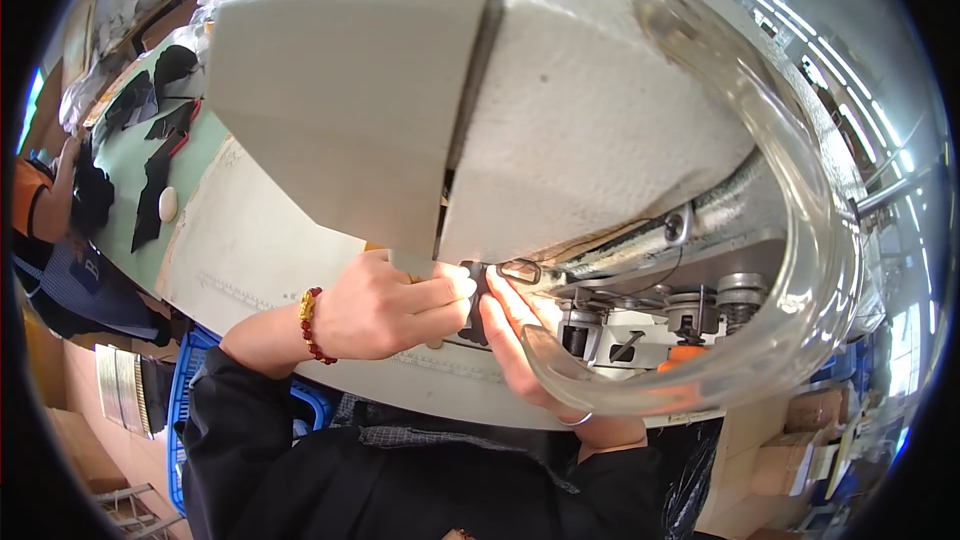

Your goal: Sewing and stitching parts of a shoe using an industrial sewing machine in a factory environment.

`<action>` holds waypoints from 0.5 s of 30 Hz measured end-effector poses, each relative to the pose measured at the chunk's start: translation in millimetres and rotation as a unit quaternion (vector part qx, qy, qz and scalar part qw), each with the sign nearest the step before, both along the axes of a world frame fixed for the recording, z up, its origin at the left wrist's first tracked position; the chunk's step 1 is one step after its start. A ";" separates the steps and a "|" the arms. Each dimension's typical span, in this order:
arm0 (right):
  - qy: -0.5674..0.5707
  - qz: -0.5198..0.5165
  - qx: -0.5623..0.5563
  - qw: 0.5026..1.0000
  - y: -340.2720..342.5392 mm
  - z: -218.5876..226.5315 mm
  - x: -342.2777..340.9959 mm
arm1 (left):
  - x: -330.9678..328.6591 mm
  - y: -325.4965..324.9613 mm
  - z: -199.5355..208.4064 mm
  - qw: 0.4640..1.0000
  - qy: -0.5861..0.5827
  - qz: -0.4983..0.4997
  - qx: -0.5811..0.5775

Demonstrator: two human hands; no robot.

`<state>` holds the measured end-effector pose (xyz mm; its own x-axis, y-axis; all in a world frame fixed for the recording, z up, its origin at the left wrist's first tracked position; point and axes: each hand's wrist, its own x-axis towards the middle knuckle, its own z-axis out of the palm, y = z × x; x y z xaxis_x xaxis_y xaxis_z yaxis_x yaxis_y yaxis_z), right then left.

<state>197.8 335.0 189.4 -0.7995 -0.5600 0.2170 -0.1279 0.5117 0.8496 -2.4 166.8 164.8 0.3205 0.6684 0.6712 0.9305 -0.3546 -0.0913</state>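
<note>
Under the head of a large white sewing machine (590,110), both my hands meet at a small dark piece of fabric (477,326). My left hand (375,308), with a red beaded bracelet on its wrist, is closed, its thumb and fingertips pinching the piece's left side. On the other side, my right hand (513,335) lies with its fingers stretched out straight against the piece. A clear curved plastic guard (800,240) crosses in front of my right hand and hides part of it. The machine head hides the far end of the fabric.
Thread tension discs (690,308) and an orange part (684,354) sit right of my hands. A green table (130,215) at left bears black fabric pieces (153,190) and a white oval object (168,204). A co-worker's arm (58,195) reaches there. A blue crate (182,420) stands below.
</note>
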 end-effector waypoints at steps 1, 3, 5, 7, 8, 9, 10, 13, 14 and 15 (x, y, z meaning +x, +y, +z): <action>-0.021 -0.021 -0.134 0.991 -3.1 -1.6 -2.1 | 0.6 0.0 -1.9 1.000 -0.014 0.005 -0.004; -0.015 -0.001 -0.232 0.973 -5.8 -2.9 -4.4 | -0.7 -1.1 -4.7 1.000 -0.013 0.009 -0.006; -0.006 0.028 -0.224 0.974 -6.2 -2.8 -4.8 | -3.1 -1.8 -7.9 1.000 0.010 0.007 0.001; -0.017 0.033 -0.279 0.960 -4.7 -2.5 -5.1 | -4.4 -0.5 -12.6 0.998 0.051 0.021 0.003; -0.052 0.005 -0.329 0.943 -2.5 -0.1 -0.9 | -4.3 0.4 -15.5 0.999 0.041 0.017 -0.013; -0.030 0.013 -0.347 0.937 -2.6 -1.7 -2.0 | -4.5 1.7 -18.4 0.999 0.032 0.013 -0.028; -0.007 0.011 -0.327 0.945 -0.7 -1.9 -1.9 | -4.0 2.8 -21.3 0.998 -0.005 0.002 -0.061; 0.000 -0.022 -0.022 1.000 5.1 -5.4 -2.7 | -1.9 3.2 -27.0 0.999 0.007 0.029 -0.033; 0.006 -0.031 -0.019 0.999 6.6 -6.3 -2.9 | -2.2 3.5 -27.0 0.999 0.006 0.032 -0.021; 0.002 -0.035 0.069 0.997 7.3 -7.2 -3.0 | -1.3 3.0 -26.2 0.999 0.005 0.036 -0.009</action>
